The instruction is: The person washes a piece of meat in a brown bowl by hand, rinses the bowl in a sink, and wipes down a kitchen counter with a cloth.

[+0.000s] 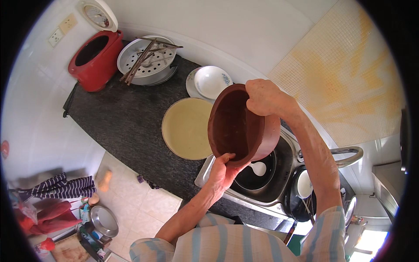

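Note:
A reddish-brown pot [234,126], perhaps clay, is tilted with its mouth towards the left, held in both hands above the counter and the sink's left edge. My left hand [222,173] grips its lower rim, thumb inside. On the upper rim, my right hand [268,98] is closed over the edge. Behind the pot, a pale yellow round basin [186,129] is partly hidden. Below it, the stainless steel sink [284,173] contains a black round pan [250,183] with a white spoon [259,168] in it.
A white bowl [211,82] rests on a plate near the wall. Farther left, an aluminium steamer [127,68] carries wooden sticks beside an open red rice cooker [108,55]. The faucet [348,157] arches at the right, near a small white bowl [304,185] on dark cookware.

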### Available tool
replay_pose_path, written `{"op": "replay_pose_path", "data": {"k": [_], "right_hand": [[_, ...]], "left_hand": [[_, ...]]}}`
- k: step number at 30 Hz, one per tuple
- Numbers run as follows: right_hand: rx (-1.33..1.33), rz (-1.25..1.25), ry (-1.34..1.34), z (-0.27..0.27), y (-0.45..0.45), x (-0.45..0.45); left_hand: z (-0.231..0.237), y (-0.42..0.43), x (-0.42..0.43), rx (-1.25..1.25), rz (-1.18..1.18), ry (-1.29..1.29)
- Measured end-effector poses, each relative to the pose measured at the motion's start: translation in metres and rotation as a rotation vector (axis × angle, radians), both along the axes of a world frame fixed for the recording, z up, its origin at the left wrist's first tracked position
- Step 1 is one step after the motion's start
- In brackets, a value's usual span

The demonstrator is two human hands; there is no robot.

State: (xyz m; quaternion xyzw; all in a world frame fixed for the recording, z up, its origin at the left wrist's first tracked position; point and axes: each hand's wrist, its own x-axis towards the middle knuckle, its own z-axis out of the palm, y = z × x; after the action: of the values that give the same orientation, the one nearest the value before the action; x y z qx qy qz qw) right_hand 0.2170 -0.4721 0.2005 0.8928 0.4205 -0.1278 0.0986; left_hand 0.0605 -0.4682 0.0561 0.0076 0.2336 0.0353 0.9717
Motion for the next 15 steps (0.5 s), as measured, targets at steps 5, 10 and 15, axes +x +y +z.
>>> {"op": "replay_pose_path", "data": {"k": [5, 10, 15], "right_hand": [[0.075, 0.019, -0.061, 0.002, 0.015, -0.011], [0.14, 0.075, -0.074, -0.002, 0.025, -0.025], [0.246, 0.285, -0.057, 0.006, 0.017, -0.043]], "left_hand": [[-0.012, 0.004, 0.005, -0.089, -0.006, -0.076], [-0.018, 0.01, 0.006, -0.276, -0.028, -0.034], [-0.027, 0.013, 0.006, -0.317, -0.007, -0.215]]}}
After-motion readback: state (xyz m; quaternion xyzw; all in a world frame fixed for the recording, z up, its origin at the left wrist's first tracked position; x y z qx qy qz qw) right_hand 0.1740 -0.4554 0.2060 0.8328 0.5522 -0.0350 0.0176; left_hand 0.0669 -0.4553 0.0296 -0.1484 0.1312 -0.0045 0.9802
